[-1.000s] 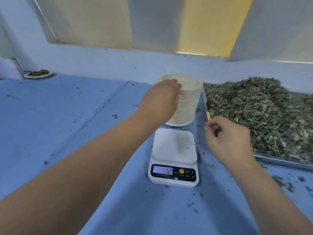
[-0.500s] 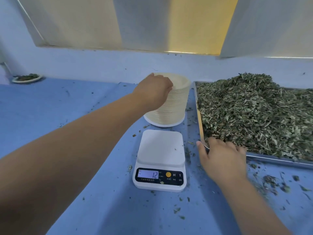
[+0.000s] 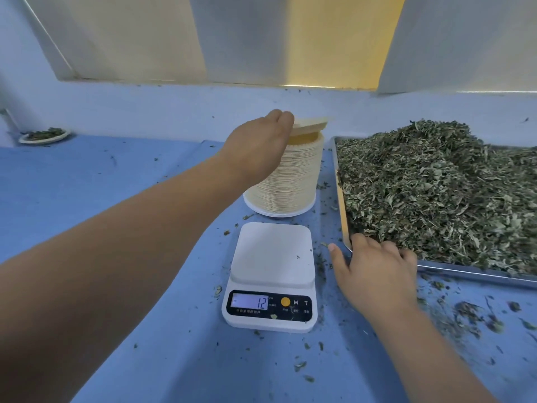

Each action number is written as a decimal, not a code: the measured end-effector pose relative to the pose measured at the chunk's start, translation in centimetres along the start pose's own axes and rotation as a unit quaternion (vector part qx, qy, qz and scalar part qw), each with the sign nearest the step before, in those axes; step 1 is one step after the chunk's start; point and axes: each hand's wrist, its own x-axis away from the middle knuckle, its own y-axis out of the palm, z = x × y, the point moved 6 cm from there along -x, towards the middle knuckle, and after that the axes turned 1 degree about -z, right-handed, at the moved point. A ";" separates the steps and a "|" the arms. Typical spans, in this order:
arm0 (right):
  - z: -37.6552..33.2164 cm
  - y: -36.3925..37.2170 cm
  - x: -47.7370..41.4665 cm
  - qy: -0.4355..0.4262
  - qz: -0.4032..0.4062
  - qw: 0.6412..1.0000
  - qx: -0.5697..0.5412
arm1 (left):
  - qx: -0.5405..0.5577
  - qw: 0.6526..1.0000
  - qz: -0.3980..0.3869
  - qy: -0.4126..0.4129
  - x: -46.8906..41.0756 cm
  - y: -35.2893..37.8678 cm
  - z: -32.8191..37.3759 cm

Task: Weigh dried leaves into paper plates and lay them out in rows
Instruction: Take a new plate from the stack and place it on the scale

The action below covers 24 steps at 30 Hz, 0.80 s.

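At the bench's (image 3: 116, 199) back edge my left hand (image 3: 258, 146) pinches one plate (image 3: 312, 125), right hand (image 3: 374, 271) slack on the tray (image 3: 465, 273); nested plates (image 3: 290, 175) may cling.

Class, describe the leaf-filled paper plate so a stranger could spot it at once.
Start at the metal tray heaped with dried green leaves on the blue table's right. At the far-left edge, by the wall, lies one round white paper plate. Unlike the tall stack of empty cream plates, it holds leaves.
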 end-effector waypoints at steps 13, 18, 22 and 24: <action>0.1 -1.6 -0.1 -0.008 0.091 0.931 -0.352 | 0.043 0.989 0.101 0.103 6.7 0.5 5.4; -0.3 -1.9 -0.1 0.113 -0.027 0.523 -0.844 | 0.031 0.977 0.126 0.171 9.4 1.3 9.7; 0.3 -1.6 0.2 0.155 -0.068 0.493 -0.853 | 0.047 0.973 0.101 0.202 11.6 2.6 12.7; 1.1 -1.2 0.3 0.180 -0.041 0.519 -0.835 | 0.077 0.974 0.089 0.194 12.0 3.0 12.9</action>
